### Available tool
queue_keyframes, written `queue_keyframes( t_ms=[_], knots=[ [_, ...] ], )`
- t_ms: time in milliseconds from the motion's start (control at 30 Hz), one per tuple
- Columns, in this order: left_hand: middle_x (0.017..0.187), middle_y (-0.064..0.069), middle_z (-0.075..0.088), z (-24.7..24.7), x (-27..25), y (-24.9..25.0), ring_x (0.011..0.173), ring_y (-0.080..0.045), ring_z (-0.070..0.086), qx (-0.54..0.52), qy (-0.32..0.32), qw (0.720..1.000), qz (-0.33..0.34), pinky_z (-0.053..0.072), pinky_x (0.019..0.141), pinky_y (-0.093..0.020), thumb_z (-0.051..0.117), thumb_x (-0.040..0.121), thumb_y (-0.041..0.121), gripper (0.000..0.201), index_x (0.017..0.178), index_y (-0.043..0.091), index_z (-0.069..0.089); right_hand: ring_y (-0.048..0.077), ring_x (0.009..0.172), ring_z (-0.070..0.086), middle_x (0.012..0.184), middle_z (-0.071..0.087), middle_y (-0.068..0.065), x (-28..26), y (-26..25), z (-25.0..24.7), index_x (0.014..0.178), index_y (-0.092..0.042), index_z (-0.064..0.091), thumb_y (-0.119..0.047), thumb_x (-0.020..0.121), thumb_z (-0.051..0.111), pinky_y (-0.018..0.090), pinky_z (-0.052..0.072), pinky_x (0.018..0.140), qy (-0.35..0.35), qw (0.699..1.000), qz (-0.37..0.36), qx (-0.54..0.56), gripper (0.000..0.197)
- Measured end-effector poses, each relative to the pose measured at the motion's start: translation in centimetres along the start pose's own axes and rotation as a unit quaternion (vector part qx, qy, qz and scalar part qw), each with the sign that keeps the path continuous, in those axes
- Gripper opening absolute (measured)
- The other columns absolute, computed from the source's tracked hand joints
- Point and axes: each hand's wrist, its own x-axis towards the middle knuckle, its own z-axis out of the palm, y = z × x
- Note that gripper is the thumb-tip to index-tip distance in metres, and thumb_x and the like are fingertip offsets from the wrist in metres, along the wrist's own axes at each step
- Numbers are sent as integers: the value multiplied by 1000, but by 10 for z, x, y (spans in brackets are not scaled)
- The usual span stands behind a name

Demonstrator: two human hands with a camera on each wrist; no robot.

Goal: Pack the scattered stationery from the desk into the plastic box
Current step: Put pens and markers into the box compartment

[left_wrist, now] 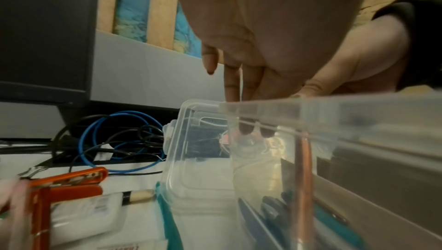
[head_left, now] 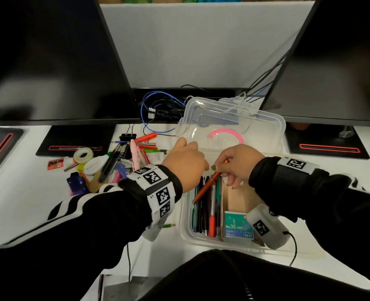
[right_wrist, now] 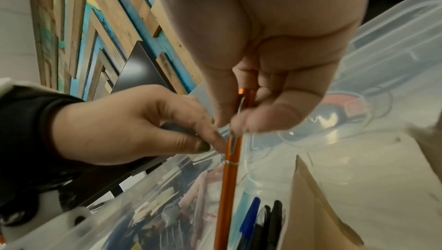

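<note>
The clear plastic box stands open on the white desk, its lid tipped back behind it. My right hand pinches the top of an orange pen, which slants down into the box's left compartment onto several pens. The right wrist view shows thumb and fingers of that hand closed round the orange pen. My left hand grips the box's far left rim, its fingers hooked over the edge. Scattered stationery lies left of the box.
A cardboard divider splits the box; a green staples box lies right of it. A tape roll, an orange clipper and a green pencil are on the desk. Two monitors and tangled cables stand behind.
</note>
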Motion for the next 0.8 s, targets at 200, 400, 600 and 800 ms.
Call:
queue_keyframes(
  t_ms=[200,400,600,800],
  knots=[
    [117,9,46,7,-10,-18,112,-15,37,-99,99,989,-44,16,90,-29,49,94,25,30,120,36,58,18,52,57,65,64,7,-11,-9,-15,68,-9,62,-18,84,67,23,47,48,25,997,-12,-70,19],
    [98,9,47,18,-16,-23,104,-12,44,-192,110,968,-117,22,92,-31,50,93,35,18,105,36,63,25,62,63,75,71,17,-31,-7,-6,76,-5,59,-23,84,67,35,57,74,37,990,24,-132,21],
    [75,12,45,24,-12,-24,85,-11,48,-281,113,935,-184,32,95,-37,57,88,34,9,95,32,64,22,58,59,86,72,12,-34,-3,19,95,-4,63,-22,83,64,26,54,61,-48,965,24,-257,21],
    [70,10,54,29,-15,-23,72,-14,53,-358,95,905,-207,42,90,-40,58,88,33,7,92,32,63,16,49,54,82,71,12,-25,2,36,99,2,68,-25,83,67,32,55,77,-173,947,74,-262,31]
  ],
)
